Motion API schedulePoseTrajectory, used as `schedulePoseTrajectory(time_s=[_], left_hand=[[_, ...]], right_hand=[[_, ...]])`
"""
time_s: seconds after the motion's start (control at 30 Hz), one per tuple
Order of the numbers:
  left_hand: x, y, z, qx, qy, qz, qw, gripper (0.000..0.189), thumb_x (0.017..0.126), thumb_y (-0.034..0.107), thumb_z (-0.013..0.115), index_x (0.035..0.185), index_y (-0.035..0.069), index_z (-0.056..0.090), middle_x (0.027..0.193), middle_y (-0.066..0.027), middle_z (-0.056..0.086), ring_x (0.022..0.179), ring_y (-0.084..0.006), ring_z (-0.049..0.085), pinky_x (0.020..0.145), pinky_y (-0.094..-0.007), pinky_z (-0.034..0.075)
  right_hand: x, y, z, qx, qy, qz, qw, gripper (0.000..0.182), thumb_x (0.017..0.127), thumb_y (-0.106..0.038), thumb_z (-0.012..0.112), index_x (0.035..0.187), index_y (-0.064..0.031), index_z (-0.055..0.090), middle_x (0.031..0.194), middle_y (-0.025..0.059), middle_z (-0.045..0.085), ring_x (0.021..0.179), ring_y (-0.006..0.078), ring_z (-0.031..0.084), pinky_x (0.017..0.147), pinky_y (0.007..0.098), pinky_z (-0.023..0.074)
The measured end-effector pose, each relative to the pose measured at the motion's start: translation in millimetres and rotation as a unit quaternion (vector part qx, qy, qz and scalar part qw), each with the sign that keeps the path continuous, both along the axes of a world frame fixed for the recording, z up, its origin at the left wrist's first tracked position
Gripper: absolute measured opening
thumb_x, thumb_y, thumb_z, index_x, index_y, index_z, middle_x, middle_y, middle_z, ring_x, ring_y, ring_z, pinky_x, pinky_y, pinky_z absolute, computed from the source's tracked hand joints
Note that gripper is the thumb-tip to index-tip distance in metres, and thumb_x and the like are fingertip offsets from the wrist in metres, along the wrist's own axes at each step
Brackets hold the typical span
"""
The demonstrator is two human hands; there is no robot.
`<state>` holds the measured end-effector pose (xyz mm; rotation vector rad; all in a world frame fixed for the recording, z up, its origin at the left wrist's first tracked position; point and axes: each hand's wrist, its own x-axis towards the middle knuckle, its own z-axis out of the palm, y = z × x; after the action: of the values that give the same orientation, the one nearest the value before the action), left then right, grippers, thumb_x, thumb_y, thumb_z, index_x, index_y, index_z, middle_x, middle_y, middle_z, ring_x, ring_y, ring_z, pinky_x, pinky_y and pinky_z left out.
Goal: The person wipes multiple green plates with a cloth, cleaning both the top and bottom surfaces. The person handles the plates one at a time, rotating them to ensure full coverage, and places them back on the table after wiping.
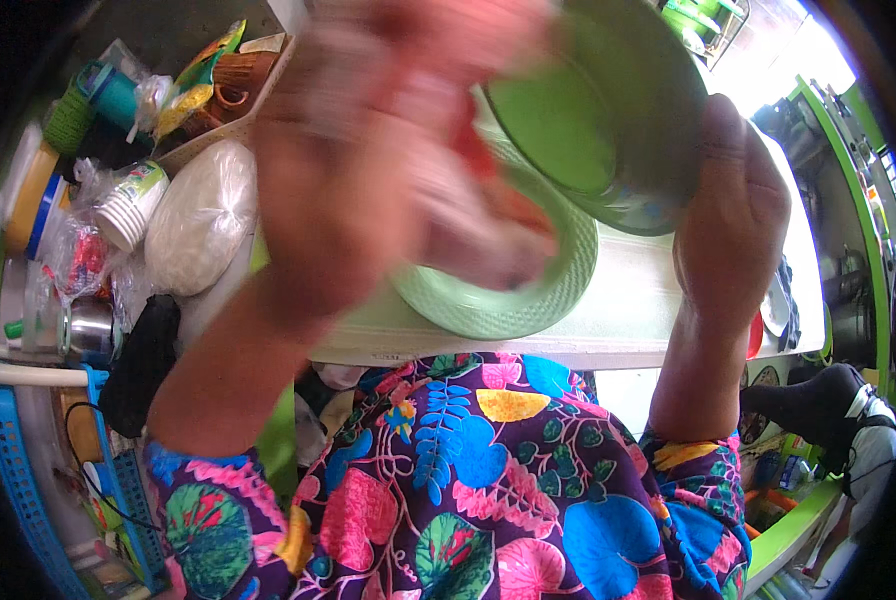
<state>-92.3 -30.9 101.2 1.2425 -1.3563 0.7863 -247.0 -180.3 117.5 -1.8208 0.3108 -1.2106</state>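
Note:
My right hand (740, 187) grips the edge of a green bowl (643, 112), tilted on its side above the table with faint floral markings near its lower edge. To its left, my left hand (335, 202) is badly blurred by motion. It appears closed around a red and pale pink thing (478, 150), probably a cloth, whose outline is smeared. Beneath both hands lies a pale green plate (493, 319) with a textured rim. My left forearm and the blurred thing hide part of that plate.
The plate rests on a white table (628, 300). On the left stand a filled plastic bag (204, 217), stacked paper cups (129, 206), a basket (268, 94) of packets, and a blue rack (35, 450). A person (868, 450) is partly visible at lower right.

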Motion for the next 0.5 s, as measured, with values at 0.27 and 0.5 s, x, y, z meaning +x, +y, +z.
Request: schedulePoseTrajectory(time_s=[0.27, 0.5], left_hand=[[-55, -54, 4, 0.219, -0.121, 0.04, 0.967, 0.041, 0.089, 0.022, 0.053, 0.121, -0.004, 0.059, 0.116, -0.022, 0.063, 0.105, -0.0371, 0.061, 0.099, -0.0446, 0.043], [5, -33, -17, 0.103, -0.013, 0.144, 0.984, 0.047, 0.09, 0.025, 0.057, 0.125, -0.007, 0.056, 0.114, -0.0239, 0.064, 0.102, -0.0442, 0.063, 0.097, -0.0471, 0.046]], right_hand=[[4, 5, -29, 0.117, -0.016, 0.077, 0.99, 0.028, 0.102, -0.019, 0.048, 0.106, 0.0036, 0.063, 0.091, 0.0054, 0.065, 0.08, 0.0083, 0.059, 0.073, 0.024, 0.0491], [9, 13, -51, 0.329, -0.117, 0.108, 0.931, 0.036, 0.106, -0.027, 0.044, 0.105, 0.0033, 0.064, 0.096, 0.009, 0.069, 0.081, 0.011, 0.062, 0.072, 0.0246, 0.0501]])
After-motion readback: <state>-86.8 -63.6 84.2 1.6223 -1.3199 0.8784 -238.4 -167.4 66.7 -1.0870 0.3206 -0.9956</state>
